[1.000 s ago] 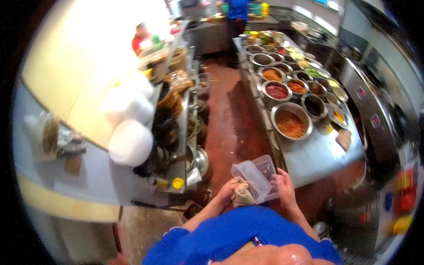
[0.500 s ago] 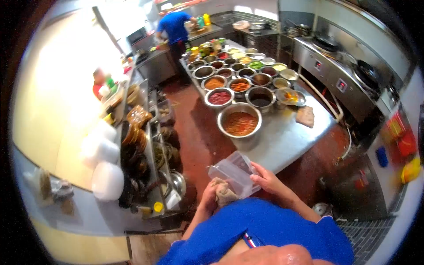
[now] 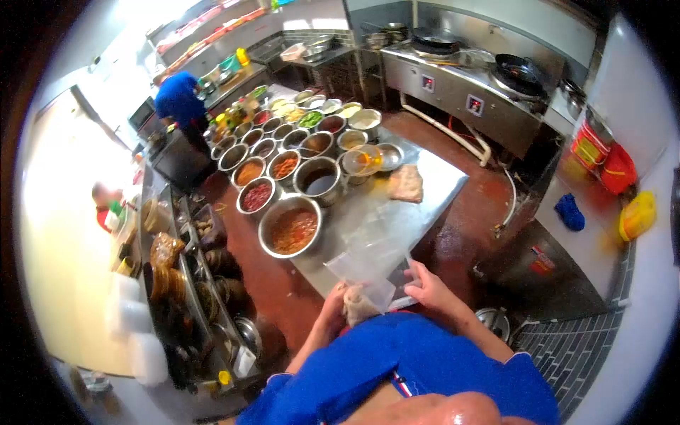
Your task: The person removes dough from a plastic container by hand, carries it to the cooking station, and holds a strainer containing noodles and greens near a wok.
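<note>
A clear plastic container [image 3: 363, 273] is held in front of my blue shirt, tilted, at the near end of a steel table [image 3: 361, 219]. My left hand [image 3: 333, 306] is closed around a crumpled beige cloth [image 3: 360, 304] and presses it against the container's left side. On the other side, my right hand [image 3: 428, 287] grips the container's right edge between thumb and fingers. Just beyond the container stands a steel pot of reddish sauce [image 3: 292, 227] on the table corner. A folded tan cloth [image 3: 405, 184] lies farther right on the tabletop.
Several steel bowls of ingredients [image 3: 285, 167] crowd the table. A stove with woks [image 3: 453, 78] lines the far right wall. Crowded shelves [image 3: 202, 262] run along the left, beside stacked white containers [image 3: 134, 326]. One co-worker [image 3: 178, 99] bends at the back counter; another person [image 3: 106, 209] is at far left.
My view has swung right, so the table and bowls sit farther left in the picture. Both hands keep hold of the container and cloth, and the container's tilt has changed slightly.
</note>
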`<action>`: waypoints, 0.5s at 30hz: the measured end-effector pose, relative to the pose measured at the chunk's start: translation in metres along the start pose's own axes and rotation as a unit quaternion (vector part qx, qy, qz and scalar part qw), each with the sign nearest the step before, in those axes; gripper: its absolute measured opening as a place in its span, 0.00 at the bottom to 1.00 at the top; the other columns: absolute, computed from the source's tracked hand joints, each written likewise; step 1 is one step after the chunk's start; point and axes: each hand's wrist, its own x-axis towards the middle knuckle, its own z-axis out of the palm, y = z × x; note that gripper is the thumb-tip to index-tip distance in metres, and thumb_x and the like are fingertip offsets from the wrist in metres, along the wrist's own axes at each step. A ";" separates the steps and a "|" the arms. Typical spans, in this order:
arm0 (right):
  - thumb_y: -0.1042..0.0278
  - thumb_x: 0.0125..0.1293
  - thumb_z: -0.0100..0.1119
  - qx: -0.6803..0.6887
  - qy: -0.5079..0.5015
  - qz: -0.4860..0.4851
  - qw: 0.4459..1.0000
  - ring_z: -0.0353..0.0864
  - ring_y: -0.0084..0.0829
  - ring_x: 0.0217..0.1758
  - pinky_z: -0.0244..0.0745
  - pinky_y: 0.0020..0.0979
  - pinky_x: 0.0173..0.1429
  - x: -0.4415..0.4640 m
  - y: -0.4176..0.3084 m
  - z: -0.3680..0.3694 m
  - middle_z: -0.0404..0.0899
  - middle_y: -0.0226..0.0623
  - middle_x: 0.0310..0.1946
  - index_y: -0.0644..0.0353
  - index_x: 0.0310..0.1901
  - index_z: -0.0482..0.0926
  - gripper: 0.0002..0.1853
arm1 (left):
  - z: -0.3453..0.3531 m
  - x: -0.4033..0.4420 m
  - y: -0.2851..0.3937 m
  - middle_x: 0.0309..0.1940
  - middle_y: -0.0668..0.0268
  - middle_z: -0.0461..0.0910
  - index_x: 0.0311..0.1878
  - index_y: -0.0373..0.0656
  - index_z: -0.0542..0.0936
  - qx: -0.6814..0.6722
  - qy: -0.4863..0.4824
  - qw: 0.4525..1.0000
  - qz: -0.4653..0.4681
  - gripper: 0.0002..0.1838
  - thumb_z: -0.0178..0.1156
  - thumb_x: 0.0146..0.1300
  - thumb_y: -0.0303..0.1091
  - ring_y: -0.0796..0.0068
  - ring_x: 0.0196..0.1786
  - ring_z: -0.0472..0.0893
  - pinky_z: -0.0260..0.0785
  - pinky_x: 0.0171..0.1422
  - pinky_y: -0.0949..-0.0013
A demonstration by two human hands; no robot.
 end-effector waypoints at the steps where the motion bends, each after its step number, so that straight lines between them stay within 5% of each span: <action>1: 0.68 0.63 0.58 -0.013 0.014 0.010 1.000 0.81 0.33 0.50 0.78 0.36 0.55 -0.003 -0.005 -0.013 0.73 0.52 0.61 0.63 0.76 0.53 0.41 | 0.014 0.012 0.004 0.37 0.60 0.83 0.50 0.33 0.82 0.025 0.001 1.000 -0.015 0.14 0.58 0.67 0.32 0.71 0.37 0.83 0.78 0.40 0.68; 13: 0.77 0.63 0.54 0.032 0.187 0.037 0.981 0.83 0.31 0.48 0.79 0.35 0.53 0.026 0.062 -0.133 0.76 0.47 0.57 0.61 0.75 0.53 0.38 | 0.096 0.207 -0.003 0.38 0.61 0.83 0.50 0.36 0.81 -0.037 -0.123 0.981 -0.146 0.12 0.60 0.67 0.32 0.70 0.37 0.83 0.79 0.40 0.66; 15: 0.78 0.63 0.53 -0.045 0.184 0.027 0.982 0.84 0.32 0.47 0.79 0.35 0.52 0.053 0.086 -0.168 0.77 0.48 0.56 0.60 0.75 0.53 0.38 | 0.105 0.244 -0.001 0.41 0.60 0.83 0.51 0.35 0.80 -0.057 -0.137 0.977 -0.150 0.13 0.59 0.67 0.32 0.69 0.39 0.84 0.80 0.42 0.65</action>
